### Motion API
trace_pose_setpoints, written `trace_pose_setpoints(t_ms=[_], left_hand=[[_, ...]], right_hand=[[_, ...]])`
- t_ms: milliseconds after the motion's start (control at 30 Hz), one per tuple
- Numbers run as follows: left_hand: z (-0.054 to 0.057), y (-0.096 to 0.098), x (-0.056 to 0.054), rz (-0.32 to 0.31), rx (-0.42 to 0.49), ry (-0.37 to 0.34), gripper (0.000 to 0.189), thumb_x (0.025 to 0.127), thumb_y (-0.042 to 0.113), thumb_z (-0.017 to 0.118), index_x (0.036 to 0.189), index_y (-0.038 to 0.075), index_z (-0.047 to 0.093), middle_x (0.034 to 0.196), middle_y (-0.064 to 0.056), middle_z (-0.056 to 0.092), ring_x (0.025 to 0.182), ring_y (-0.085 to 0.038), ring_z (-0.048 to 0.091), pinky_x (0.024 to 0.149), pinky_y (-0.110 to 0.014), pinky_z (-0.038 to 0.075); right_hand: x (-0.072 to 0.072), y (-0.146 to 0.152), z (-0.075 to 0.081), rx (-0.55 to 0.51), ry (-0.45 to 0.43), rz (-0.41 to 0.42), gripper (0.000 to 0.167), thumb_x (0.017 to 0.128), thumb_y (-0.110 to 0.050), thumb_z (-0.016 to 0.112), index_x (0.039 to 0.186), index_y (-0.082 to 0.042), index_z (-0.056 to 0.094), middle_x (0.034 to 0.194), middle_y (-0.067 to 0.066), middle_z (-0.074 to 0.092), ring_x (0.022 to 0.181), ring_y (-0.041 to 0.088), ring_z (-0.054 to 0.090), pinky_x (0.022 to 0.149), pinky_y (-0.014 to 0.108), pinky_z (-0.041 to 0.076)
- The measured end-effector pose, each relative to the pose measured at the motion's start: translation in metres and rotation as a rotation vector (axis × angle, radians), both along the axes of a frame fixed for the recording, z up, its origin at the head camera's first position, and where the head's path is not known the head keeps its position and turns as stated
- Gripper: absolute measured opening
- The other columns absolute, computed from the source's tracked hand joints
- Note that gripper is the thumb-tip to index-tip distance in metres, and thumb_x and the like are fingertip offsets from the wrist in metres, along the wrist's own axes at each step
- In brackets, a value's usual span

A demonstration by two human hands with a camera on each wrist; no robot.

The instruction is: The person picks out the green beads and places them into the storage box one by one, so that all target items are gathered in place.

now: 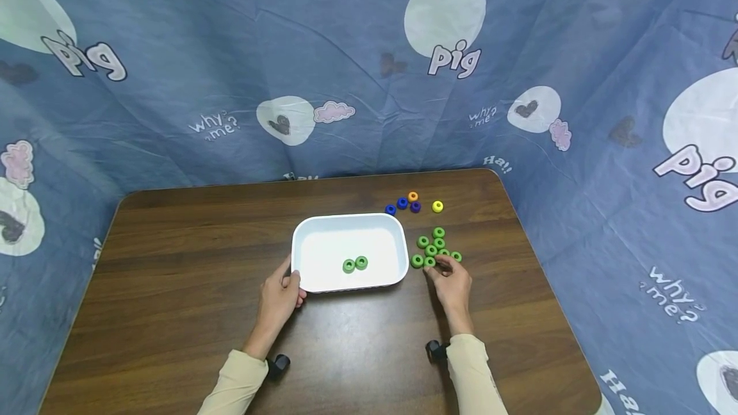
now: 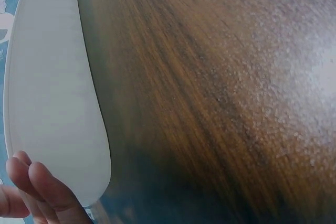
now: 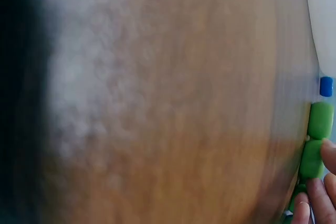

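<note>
A white tray [image 1: 349, 221] lies on the table with two green ring-shaped beads [image 1: 349, 266] inside. My left hand [image 1: 278, 298] grips its near left corner, thumb over the rim and fingers along the outer wall. To the right of the tray sits a cluster of several green beads [image 1: 439, 232]. At the near side of that cluster my right hand [image 1: 453, 287] pinches one green bead [image 3: 312, 159] between thumb and fingers. Another green bead [image 3: 321, 120] stands right beside it in the right wrist view.
Behind the tray's far right corner are blue beads [image 1: 402, 203], a dark purple bead [image 1: 416, 207] and an orange bead [image 1: 412, 196]. A yellow bead [image 1: 437, 207] lies a little farther right. The brown wooden table [image 1: 190, 242] reaches a printed blue cloth [image 1: 357, 50] at the back and sides.
</note>
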State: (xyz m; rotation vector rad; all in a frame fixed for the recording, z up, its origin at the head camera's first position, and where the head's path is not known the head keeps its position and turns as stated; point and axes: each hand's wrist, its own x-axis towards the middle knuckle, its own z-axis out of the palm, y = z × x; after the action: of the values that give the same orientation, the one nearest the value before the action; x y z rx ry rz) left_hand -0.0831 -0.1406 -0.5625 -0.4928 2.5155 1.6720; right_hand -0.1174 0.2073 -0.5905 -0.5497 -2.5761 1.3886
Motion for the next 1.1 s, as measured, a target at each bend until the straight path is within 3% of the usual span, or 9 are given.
trace_pose_setpoints(t_ms=[667, 1100], left_hand=[[-0.0016, -0.0002, -0.0005, 0.000, -0.007, -0.003, 0.053, 0.102, 0.018, 0.048, 0.153, 0.007, 0.041, 0.060, -0.003, 0.066, 0.050, -0.012, 0.059, 0.049, -0.022, 0.052], [-0.0005, -0.0002, -0.0007, -0.001, -0.002, -0.006, 0.053, 0.102, 0.019, 0.048, 0.153, 0.008, 0.041, 0.060, -0.003, 0.066, 0.050, -0.012, 0.059, 0.050, -0.022, 0.052]], right_hand=[[-0.0012, -0.0044, -0.0036, 0.081, 0.003, 0.022, 0.035, 0.080, -0.015, 0.083, 0.112, -0.006, 0.075, 0.110, 0.014, 0.076, 0.096, 0.029, 0.071, 0.089, 0.042, 0.057], [-0.0011, -0.0052, -0.0049, 0.082, 0.024, 0.038, 0.036, 0.079, -0.014, 0.083, 0.113, -0.004, 0.073, 0.108, 0.016, 0.075, 0.096, 0.030, 0.071, 0.088, 0.045, 0.058]])
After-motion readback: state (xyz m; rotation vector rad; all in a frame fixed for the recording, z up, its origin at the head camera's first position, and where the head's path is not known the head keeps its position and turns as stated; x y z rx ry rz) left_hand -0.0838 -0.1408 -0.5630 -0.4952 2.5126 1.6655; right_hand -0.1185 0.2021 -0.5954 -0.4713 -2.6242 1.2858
